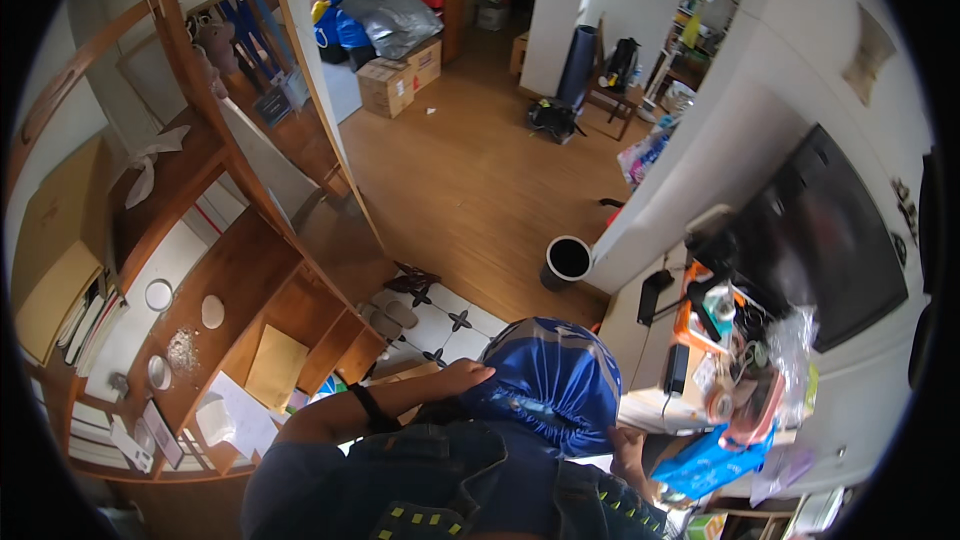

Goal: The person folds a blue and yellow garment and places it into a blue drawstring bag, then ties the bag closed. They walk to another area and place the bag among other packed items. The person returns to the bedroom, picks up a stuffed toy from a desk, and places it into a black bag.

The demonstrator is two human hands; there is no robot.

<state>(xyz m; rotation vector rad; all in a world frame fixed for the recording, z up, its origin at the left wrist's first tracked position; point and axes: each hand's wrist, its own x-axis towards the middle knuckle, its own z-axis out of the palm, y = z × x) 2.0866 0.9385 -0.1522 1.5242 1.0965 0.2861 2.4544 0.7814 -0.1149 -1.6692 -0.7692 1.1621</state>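
1. A shiny blue, rounded fabric cover with a gathered edge and grey markings (550, 365) is in front of the person's chest, between both hands.
2. Left hand (464, 376): fingers pinching the cover's left edge.
3. Right hand (628, 450): fingers pinching its lower right edge.
4. Beyond, a round, pale-rimmed, dark-lined wastebasket (551, 278) stands on brown wooden flooring (460, 180).

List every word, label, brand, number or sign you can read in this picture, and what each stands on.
None can be read.
Blue cover, held by the left hand and right hand: pale markings, too creased.
Cartons on the floor: print too small.
Shelf box: faint mark, too blurred.
Blue bag: pale marks, too blurred.
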